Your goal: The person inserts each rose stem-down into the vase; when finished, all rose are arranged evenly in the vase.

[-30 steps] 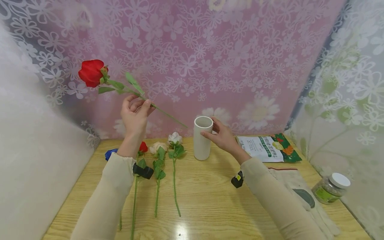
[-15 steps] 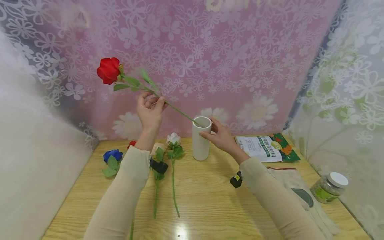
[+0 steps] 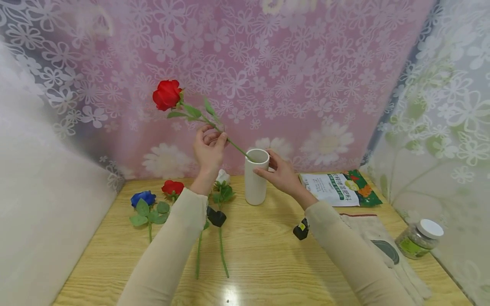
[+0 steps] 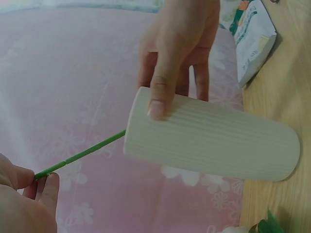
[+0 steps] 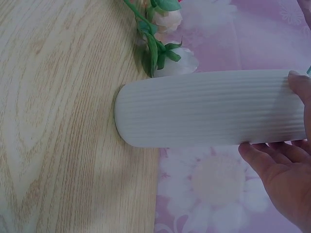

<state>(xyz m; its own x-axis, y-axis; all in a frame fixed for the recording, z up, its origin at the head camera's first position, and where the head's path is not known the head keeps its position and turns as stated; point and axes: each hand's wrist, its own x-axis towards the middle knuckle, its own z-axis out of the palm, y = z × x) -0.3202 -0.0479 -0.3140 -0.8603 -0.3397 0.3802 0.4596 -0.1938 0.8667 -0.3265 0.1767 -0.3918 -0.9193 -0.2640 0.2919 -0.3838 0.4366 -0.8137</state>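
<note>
My left hand (image 3: 208, 155) pinches the green stem of a red rose (image 3: 167, 95) between thumb and fingers. The bloom leans up and to the left, and the stem's lower end reaches into the mouth of a white ribbed vase (image 3: 255, 187). In the left wrist view the bare stem (image 4: 92, 149) passes behind the rim, so its tip is hidden. Around the upper part of the upright vase, my right hand (image 3: 282, 173) has its thumb on the near side and its fingers on the right and behind.
On the wooden table (image 3: 268, 263) lie a blue rose (image 3: 143, 198), another red rose (image 3: 172, 187), a white rose (image 3: 223, 177) and a cream rose (image 5: 167, 19), partly behind my left arm. At right are a printed pouch (image 3: 337, 189), cloth gloves (image 3: 367, 231) and a lidded jar (image 3: 418, 239).
My left hand has moved right and slightly down with the red rose. Its stem end, first outside the vase, is now inside the mouth. The right hand keeps its hold.
</note>
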